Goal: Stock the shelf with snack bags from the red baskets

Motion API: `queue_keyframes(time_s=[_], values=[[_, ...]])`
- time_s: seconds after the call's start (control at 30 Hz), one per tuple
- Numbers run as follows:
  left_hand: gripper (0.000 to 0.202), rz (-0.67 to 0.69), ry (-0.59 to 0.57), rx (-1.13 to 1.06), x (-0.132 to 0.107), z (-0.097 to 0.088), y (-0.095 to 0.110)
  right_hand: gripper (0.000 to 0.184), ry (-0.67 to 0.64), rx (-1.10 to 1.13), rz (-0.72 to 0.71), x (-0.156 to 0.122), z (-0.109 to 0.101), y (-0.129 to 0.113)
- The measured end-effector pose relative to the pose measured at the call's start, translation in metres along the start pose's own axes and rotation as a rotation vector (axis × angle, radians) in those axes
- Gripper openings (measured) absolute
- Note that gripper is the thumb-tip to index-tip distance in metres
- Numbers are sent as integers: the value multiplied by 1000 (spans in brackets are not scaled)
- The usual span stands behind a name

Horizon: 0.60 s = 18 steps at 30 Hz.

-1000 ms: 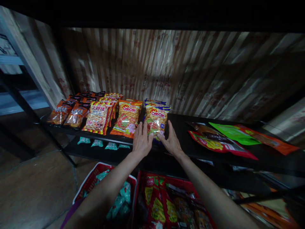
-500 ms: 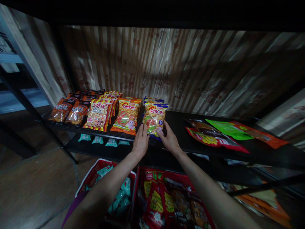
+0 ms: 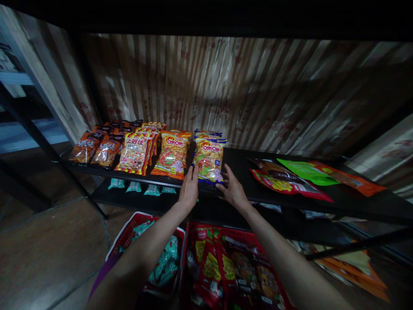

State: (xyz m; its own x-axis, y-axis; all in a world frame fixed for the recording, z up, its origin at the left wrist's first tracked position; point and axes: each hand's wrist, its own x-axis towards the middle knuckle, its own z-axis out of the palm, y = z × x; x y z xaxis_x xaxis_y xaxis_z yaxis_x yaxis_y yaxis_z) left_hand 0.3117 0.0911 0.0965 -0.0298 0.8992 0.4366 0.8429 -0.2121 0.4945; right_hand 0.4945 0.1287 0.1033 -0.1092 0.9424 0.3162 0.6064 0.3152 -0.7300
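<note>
A yellow and purple snack bag (image 3: 209,157) leans at the front of a short row of matching bags on the black shelf (image 3: 240,172). At its lower left edge is my left hand (image 3: 189,188), fingers stretched out and pointing up along the bag. My right hand (image 3: 234,189) is at the bag's lower right corner, with thumb and fingers spread apart and nothing gripped. Just left of my left hand stands an orange snack bag (image 3: 171,155). Whether the left fingertips still touch the purple-edged bag, I cannot tell.
Farther left are red and yellow bags (image 3: 134,153) and dark orange bags (image 3: 85,146). Flat packets, one red (image 3: 290,185) and one green (image 3: 306,171), lie on the right. Below are red baskets with teal packets (image 3: 166,265) and red snack packs (image 3: 211,267).
My right hand has opened and drawn slightly away from the front bag's lower right corner. The left hand stays beside the bag, which remains in its row. The view has shifted slightly.
</note>
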Motion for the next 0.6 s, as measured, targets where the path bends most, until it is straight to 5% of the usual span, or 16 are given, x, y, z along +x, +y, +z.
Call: queue_keyframes(time_s=[0.3, 0.6], values=[[74, -2, -37, 26, 1, -10, -2, 90, -193, 299, 116, 13, -8, 2], [78, 108, 39, 61, -4, 3, -1, 82, -120, 6, 22, 20, -7, 11]])
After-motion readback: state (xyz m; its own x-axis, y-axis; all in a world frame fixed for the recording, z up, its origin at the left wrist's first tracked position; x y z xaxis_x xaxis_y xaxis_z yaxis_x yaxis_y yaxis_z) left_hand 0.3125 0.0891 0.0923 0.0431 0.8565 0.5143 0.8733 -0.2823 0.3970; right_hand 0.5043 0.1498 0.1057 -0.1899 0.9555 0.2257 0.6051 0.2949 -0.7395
